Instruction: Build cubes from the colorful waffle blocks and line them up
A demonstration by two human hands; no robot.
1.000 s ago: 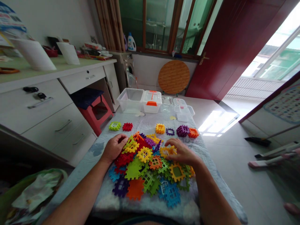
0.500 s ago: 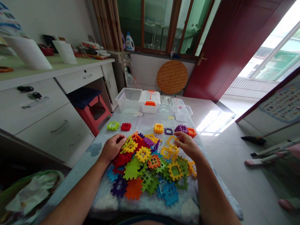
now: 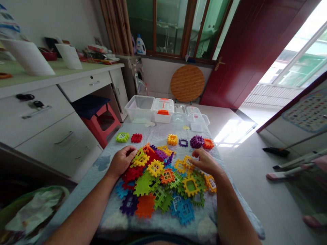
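My left hand (image 3: 123, 161) rests at the left of a heap of interlocking plastic tiles, its fingers curled against a tilted lime tile (image 3: 139, 156). That tile seems pinched at the fingertips, though the grip is partly hidden. A yellow window tile (image 3: 144, 160) lies just below. On the right side of the heap, my right hand (image 3: 206, 162) has thumb and forefinger apart. Its thumb touches a yellow lattice tile (image 3: 188, 162) beside another yellow tile (image 3: 180, 166). Red, green, orange, blue and purple tiles fill the heap between both hands.
Behind the heap sit lime (image 3: 122, 137), red (image 3: 136, 137), yellow (image 3: 172, 139), purple (image 3: 197, 141) and orange (image 3: 208, 143) tile stacks, plus a purple frame (image 3: 183, 142). Clear plastic bins (image 3: 140, 108) and a lidded box (image 3: 163, 110) line the table's far end. A red stool (image 3: 102, 119) stands left.
My right hand has moved slightly down, and its fingers have spread. The yellow tile at its fingertips now lies lower, over the other yellow ones. My left hand stays in place.
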